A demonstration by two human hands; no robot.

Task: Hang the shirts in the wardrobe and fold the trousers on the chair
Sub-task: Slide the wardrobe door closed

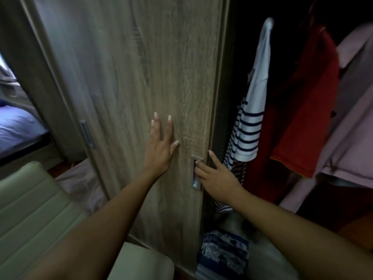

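Head view, wardrobe front. At 9 o'clock lies a bed with a blue sheet (18, 128). At 8 o'clock stands the pale padded chair (30, 209), with a mauve cloth (80, 182) just behind it; you cannot tell from here whether this is a pair of trousers.

The wood-grain sliding door (121, 77) fills the centre. Your left hand (159, 150) lies flat on it, fingers straight and spread wide, holding nothing. Just beside it, at 3 o'clock of that hand, is the recessed metal pull (196, 172). Your right hand (218, 178) touches this pull with a fingertip in the recess and the index finger straight along the door edge, gripping nothing.

In the open bay at 3 o'clock hang the shirts: a navy-striped white shirt (248, 126), a red shirt (302, 118) and a pink garment (353, 118), each touching the next. At 6 o'clock, on the wardrobe floor, lies a patterned folded cloth (224, 251).

Handling, as a judgement: the door is rigid and probably runs on a track, so press at the pull and the panel face together. The shirts are likely light, limp and prone to slip, so take them at the collar or shoulders.
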